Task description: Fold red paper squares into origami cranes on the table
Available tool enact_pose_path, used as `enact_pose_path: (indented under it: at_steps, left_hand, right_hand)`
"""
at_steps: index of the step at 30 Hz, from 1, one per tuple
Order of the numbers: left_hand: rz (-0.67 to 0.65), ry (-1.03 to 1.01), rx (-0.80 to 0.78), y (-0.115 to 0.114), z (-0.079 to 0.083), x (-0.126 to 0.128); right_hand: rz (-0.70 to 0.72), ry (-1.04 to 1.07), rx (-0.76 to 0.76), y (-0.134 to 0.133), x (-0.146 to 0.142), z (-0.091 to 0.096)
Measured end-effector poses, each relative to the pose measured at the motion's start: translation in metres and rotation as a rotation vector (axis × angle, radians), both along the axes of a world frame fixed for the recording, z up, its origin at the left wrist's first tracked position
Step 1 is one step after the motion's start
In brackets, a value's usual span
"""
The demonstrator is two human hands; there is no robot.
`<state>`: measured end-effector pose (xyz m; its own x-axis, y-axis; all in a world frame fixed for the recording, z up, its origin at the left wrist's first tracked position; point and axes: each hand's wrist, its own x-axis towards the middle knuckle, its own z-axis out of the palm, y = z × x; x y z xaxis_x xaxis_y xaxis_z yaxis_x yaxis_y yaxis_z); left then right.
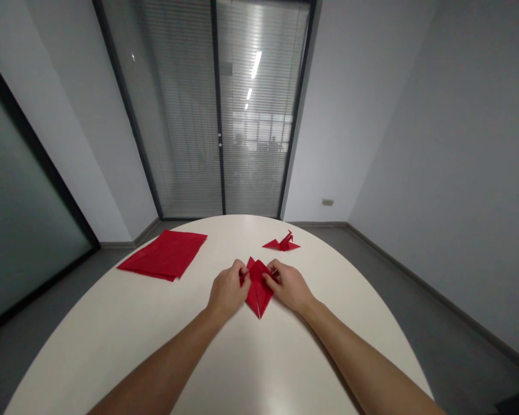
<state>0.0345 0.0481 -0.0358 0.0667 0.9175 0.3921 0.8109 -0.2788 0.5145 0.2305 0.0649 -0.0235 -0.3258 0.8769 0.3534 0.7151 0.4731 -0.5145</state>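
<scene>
A partly folded red paper (258,291) lies on the white round table (225,357), its narrow point aimed toward me. My left hand (227,291) pinches its left edge with curled fingers. My right hand (289,285) pinches the right edge the same way. Both hands rest on the tabletop on either side of the paper.
A finished red paper crane (282,243) sits farther back on the table, right of centre. A stack of flat red paper sheets (164,255) lies at the back left. Beyond the table are a glass door with blinds and grey walls.
</scene>
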Motion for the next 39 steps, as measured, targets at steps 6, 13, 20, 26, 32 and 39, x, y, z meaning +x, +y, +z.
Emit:
enact_pose_path:
  at_steps: [6, 13, 20, 26, 32, 39]
  left_hand:
    - [0.005, 0.006, -0.004, 0.0009, -0.0014, 0.0044]
    - [0.01, 0.002, -0.013, -0.0015, 0.0013, 0.0042]
    - [0.022, -0.003, -0.03, -0.0002, 0.001, 0.0041]
    - [-0.039, -0.011, 0.004, -0.0014, 0.0017, 0.0038]
    - [-0.164, -0.059, 0.054, -0.0051, 0.0045, 0.0068]
    - [-0.206, -0.153, 0.034, -0.0051, 0.0053, 0.0051]
  right_hand:
    - [-0.047, -0.025, 0.008, 0.0016, -0.0008, -0.0038]
    - [-0.074, -0.014, 0.011, 0.0003, -0.0034, -0.0037]
    - [-0.04, 0.019, 0.002, -0.0048, -0.0069, 0.0004]
    - [-0.022, 0.063, 0.005, -0.0041, -0.0074, -0.0008]
    - [-0.042, 0.079, -0.008, -0.0008, -0.0065, -0.0047]
    - [-0.05, 0.08, -0.002, 0.0004, -0.0054, -0.0057]
